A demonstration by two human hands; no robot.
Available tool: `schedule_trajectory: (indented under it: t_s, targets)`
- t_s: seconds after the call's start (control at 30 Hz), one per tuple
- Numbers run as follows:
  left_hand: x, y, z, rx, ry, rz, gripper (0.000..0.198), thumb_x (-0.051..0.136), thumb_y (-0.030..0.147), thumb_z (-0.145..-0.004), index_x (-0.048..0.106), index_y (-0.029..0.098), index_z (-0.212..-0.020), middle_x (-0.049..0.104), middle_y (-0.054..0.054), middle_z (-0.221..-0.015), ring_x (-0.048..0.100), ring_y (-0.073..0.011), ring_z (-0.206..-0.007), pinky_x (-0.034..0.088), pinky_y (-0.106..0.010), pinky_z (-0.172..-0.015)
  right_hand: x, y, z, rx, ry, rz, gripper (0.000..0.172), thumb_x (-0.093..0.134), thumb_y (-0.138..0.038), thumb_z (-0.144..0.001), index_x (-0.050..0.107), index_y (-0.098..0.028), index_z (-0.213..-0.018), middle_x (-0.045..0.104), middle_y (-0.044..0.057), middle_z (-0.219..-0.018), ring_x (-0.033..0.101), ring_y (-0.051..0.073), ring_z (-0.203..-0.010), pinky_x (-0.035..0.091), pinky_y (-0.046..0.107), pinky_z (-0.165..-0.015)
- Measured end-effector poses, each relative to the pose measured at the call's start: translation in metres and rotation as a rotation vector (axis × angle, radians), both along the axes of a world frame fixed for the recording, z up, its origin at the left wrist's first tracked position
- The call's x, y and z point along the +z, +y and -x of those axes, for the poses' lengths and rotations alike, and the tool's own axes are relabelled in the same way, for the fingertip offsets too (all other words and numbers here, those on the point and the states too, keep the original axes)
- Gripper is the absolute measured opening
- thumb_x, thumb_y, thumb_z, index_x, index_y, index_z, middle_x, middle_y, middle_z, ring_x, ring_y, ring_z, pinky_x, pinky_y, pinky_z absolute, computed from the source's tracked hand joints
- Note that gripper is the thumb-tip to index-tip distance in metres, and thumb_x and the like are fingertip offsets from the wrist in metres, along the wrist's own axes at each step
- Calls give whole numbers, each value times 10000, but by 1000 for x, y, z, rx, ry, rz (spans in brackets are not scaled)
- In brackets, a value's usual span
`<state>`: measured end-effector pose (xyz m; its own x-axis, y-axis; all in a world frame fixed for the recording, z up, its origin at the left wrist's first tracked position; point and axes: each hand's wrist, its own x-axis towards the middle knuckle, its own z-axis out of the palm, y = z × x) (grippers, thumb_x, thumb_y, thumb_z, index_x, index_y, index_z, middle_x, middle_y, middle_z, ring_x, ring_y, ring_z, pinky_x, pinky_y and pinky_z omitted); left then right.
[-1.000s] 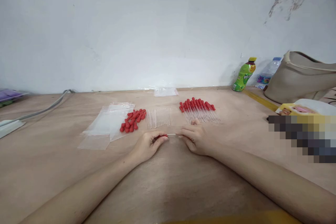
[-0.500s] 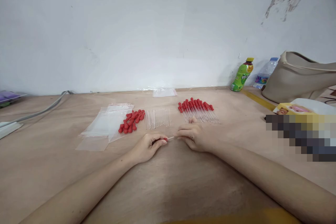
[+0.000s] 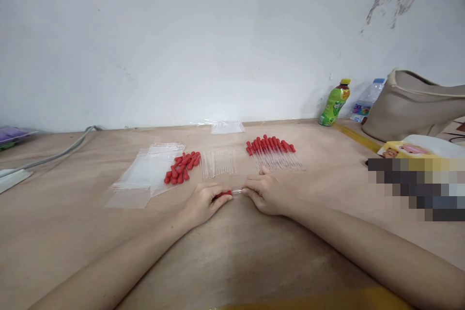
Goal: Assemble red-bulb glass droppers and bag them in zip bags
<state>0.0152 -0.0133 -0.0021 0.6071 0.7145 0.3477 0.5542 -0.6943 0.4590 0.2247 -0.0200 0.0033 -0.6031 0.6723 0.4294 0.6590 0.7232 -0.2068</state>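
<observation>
Hands at the wooden table [image 3: 232,252], putting a dropper together. At far left lies a stack of clear plastic bags [image 3: 145,174], then a heap of loose red bulbs [image 3: 181,167] and a row of bare glass tubes [image 3: 219,163]. Just in front of these, my left hand [image 3: 205,202] is closed round one red bulb [image 3: 222,195], pinched between thumb and fingers. My right hand [image 3: 267,193] pinches the other end of a thin glass tube [image 3: 237,192], which meets the bulb's mouth. How far the tube is in, I cannot tell. Both hands sit low over the table, nearly touching. The step in hand, as I judge it, is seating the bulb on the tube. That calls for a straight, gentle push along the tube's line, since thin glass would likely snap if bent. Behind my right hand lies a fanned row of finished droppers [image 3: 274,152], red ends away from me. Further right, a green bottle [image 3: 334,102] and a beige bag [image 3: 414,106] stand by the wall.
</observation>
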Motion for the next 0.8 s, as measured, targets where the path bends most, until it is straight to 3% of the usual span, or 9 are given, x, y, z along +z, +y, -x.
schedule_trajectory:
  t_s: [0.1,0.27,0.4,0.57,0.8]
  targets:
    - [-1,1,0,-14,-46,-19,217,476,313,-833,640,200,-919,669,-20,-819,604,-137,-729,462,-235,-665,1,6,-1,-2,56,214,250,415,-228,-841,563,-158,-652,575,-2,-607,449,93,-553,301,250,-626]
    - [-5,8,3,122,-202,-14,274,565,352,-768,632,191,-979,680,-33,-879,626,-157,-758,499,-256,-691,3,11,-6,16,232,354,153,468,-245,-812,573,-161,-885,621,30,-789,532,119,-674,375,226,-600]
    - [-6,10,4,172,-218,91,334,578,376,-748,617,187,-1020,684,-32,-900,641,-166,-763,519,-276,-715,1,9,-7,3,197,203,113,466,-207,-808,568,-157,-814,614,38,-774,529,129,-698,382,244,-639]
    - [-6,9,2,143,-308,227,332,600,366,-729,629,151,-981,688,-51,-879,649,-178,-753,537,-293,-701,-3,7,-4,41,131,-33,157,400,-185,-842,549,-161,-799,601,33,-743,500,132,-679,342,274,-669]
    - [-5,7,0,83,-319,283,272,594,323,-740,645,150,-943,686,-49,-875,641,-174,-775,531,-285,-714,-4,7,0,50,81,-86,203,372,-187,-852,545,-151,-752,598,27,-670,465,120,-598,314,273,-655]
